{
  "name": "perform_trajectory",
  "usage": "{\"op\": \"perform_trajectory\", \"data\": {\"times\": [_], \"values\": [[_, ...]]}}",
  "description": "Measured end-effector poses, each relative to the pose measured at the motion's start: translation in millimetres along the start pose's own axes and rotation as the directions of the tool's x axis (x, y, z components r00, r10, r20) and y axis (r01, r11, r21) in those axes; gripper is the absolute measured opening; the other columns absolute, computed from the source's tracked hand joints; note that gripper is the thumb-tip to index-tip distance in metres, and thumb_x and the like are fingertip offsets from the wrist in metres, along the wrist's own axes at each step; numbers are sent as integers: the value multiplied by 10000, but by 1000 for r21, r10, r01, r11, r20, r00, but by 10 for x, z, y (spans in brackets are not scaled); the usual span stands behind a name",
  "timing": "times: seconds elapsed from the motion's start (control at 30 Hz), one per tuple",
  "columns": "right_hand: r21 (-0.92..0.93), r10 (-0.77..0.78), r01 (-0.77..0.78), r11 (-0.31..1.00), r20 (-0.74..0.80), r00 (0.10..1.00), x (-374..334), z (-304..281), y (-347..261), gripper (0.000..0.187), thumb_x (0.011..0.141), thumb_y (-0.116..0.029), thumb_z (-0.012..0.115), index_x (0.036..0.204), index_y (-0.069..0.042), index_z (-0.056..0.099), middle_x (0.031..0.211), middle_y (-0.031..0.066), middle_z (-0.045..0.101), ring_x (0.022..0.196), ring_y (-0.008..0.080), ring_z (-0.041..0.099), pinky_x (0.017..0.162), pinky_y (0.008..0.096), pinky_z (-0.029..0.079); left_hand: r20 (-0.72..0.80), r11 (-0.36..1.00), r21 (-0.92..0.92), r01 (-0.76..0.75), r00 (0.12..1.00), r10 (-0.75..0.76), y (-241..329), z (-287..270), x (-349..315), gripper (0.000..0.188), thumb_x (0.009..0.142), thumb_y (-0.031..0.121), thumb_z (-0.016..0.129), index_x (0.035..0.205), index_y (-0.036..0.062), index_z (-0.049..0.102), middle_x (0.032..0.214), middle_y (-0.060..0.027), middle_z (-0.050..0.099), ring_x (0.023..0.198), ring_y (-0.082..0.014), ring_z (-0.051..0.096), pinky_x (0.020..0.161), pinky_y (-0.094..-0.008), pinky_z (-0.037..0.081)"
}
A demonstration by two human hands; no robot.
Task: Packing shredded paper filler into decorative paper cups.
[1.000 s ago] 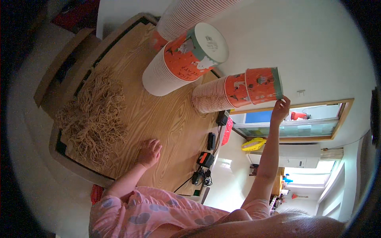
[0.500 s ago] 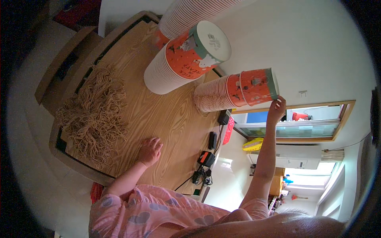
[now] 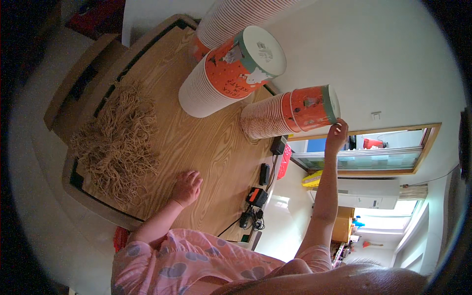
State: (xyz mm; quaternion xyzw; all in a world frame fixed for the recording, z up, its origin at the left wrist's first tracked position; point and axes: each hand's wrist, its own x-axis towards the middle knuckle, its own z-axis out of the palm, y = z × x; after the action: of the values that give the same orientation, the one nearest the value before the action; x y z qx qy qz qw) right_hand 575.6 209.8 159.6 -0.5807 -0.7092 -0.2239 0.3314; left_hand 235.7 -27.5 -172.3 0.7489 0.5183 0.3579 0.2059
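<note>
Stacked orange paper cups (image 3: 290, 112) are standing on the bench (image 3: 206, 142), my right hand (image 3: 337, 135) is touching their top with fingers loosely apart, my left hand (image 3: 187, 188) is resting flat, and I'm judging a firmer grip comes next.

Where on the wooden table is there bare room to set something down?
The widest bare stretch of the table runs between the heap of tan strings and the cup stacks, past the left hand resting flat. It is crowded at the far end: the large cup stack and the smaller stack, touched by the right hand.
</note>
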Motion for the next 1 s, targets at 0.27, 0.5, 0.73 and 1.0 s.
{"op": "perform_trajectory", "data": {"times": [0.27,0.5,0.73,1.0], "values": [[-14,-8,8,1000,22,1000,-66,46,-100,247,749,52,501,960,-67,547,963,78,574,736,177,583,544,269,491,-9,1000,-22,10,1000,-11,16,-30,7,252,694,130,582,937,65,567,1120,-122,488,1079,-289,430,898,-475,334],[3,-11,11,1000,42,999,-112,62,-107,251,737,69,506,951,-55,548,962,86,573,768,178,590,607,276,499,-22,999,-32,-5,1000,4,27,-50,12,256,693,121,580,940,55,563,1130,-133,484,1087,-293,426,897,-466,346],[-90,-63,73,993,107,992,-102,15,-133,282,708,50,498,977,-31,521,988,115,545,860,250,563,733,347,476,-26,1000,-24,-13,1000,13,19,-29,8,259,692,119,581,941,55,553,1132,-131,482,1084,-291,428,892,-465,350],[-53,-272,277,959,88,958,5,-74,-460,423,644,19,464,1063,-32,495,1081,148,508,1026,330,463,881,417,370,-52,1000,-12,-8,999,8,36,-74,-1,253,676,115,594,920,55,564,1097,-128,498,1064,-287,443,890,-454,353]]}}
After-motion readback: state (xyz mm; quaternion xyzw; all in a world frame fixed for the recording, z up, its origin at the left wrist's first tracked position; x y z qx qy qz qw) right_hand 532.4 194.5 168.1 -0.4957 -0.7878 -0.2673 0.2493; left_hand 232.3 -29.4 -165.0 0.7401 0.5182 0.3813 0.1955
